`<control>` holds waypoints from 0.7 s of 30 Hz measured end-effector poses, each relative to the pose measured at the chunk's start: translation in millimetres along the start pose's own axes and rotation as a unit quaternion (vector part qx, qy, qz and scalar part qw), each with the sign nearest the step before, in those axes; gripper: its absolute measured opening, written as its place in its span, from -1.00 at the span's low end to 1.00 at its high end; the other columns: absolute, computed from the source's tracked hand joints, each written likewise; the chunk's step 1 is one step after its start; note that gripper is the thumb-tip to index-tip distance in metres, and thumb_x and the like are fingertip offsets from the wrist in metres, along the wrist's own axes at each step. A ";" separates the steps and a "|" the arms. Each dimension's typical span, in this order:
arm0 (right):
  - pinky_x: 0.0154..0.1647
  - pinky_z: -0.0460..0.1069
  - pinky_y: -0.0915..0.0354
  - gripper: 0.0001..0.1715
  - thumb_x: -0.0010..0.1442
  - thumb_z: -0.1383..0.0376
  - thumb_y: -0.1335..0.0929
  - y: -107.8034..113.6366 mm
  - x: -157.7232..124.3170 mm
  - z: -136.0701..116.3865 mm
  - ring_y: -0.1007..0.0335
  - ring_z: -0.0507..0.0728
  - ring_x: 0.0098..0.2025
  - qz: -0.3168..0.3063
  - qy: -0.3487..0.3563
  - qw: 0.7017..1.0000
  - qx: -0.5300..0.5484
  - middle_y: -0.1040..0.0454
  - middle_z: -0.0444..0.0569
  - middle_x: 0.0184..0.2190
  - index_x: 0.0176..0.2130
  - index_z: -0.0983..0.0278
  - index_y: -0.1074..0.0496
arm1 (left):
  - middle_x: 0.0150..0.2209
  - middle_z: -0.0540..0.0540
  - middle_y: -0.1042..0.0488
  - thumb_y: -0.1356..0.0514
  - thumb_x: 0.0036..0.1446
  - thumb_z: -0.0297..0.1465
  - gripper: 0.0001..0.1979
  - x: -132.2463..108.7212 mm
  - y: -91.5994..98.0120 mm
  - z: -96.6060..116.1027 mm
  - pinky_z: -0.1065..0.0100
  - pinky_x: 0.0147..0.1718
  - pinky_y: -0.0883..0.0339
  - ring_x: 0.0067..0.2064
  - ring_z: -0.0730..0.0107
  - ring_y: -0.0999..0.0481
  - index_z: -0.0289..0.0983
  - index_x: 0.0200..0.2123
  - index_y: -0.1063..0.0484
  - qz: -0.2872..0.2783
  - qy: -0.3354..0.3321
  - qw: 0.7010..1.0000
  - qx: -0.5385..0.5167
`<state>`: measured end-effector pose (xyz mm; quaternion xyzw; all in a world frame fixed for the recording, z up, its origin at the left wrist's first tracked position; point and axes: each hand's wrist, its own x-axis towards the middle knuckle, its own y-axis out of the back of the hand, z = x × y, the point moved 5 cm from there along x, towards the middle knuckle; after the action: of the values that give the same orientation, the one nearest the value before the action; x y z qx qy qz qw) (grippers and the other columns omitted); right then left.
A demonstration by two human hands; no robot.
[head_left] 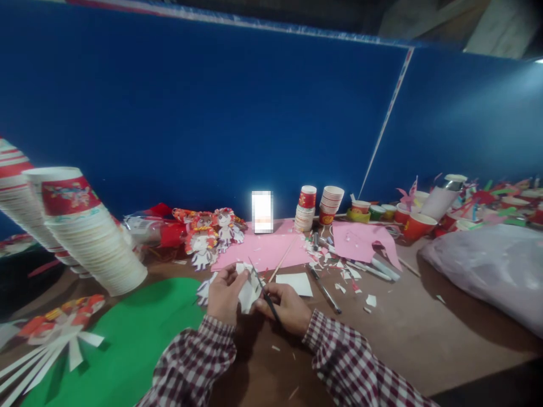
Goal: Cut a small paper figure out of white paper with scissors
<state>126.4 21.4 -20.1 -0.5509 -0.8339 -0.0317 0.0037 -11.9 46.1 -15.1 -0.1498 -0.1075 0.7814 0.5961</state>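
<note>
Head view: scissors (266,294) are gripped by the right hand (292,308), long axis pointing forward-left; paper (246,297) is pinched by the left hand (222,295).

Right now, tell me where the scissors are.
In the head view, the scissors are below centre, in the right hand, with their blades at the white paper that the left hand holds.

Loose maroon-and-white checked sleeves (356,357) gather into cuffs (314,329); the hands (292,308) are bare.
</note>
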 end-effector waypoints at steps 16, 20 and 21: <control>-0.63 -0.16 -0.08 -0.66 0.02 0.08 -0.44 -0.9 -2.0 -2.3 -0.16 -0.03 -0.61 -0.011 -0.011 1.000 0.019 -0.32 -0.17 -0.61 -0.45 0.30 -0.37 | -0.49 -0.02 -0.53 -0.42 -0.30 -0.25 -0.50 3.5 1.5 -7.3 0.40 -0.48 -0.34 -0.49 0.41 -0.49 -0.33 -0.26 -0.40 -0.008 0.011 0.999 0.045; -0.66 -0.16 -0.06 -0.64 0.01 0.06 -0.44 0.9 -1.4 -2.8 -0.15 -0.03 -0.63 -0.003 -0.006 1.000 -0.002 -0.29 -0.19 -0.64 -0.45 0.30 -0.37 | -0.49 -0.02 -0.54 -0.43 -0.34 -0.30 -0.51 0.5 -2.0 -7.2 0.40 -0.48 -0.34 -0.49 0.41 -0.49 -0.33 -0.28 -0.41 -0.013 0.039 0.999 0.007; -0.65 -0.17 -0.07 -0.64 0.01 0.06 -0.44 0.9 -1.0 -3.2 -0.16 -0.03 -0.62 -0.003 -0.002 1.000 0.000 -0.29 -0.19 -0.64 -0.45 0.30 -0.38 | -0.50 -0.02 -0.53 -0.43 -0.35 -0.31 -0.52 -1.1 -3.5 -6.5 0.40 -0.49 -0.34 -0.50 0.41 -0.49 -0.33 -0.29 -0.41 -0.015 0.049 0.999 -0.003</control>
<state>127.5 20.7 -16.9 -0.5484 -0.8357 -0.0305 0.0020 -6.2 45.8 -19.9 -0.1887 -0.0828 0.7638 0.6117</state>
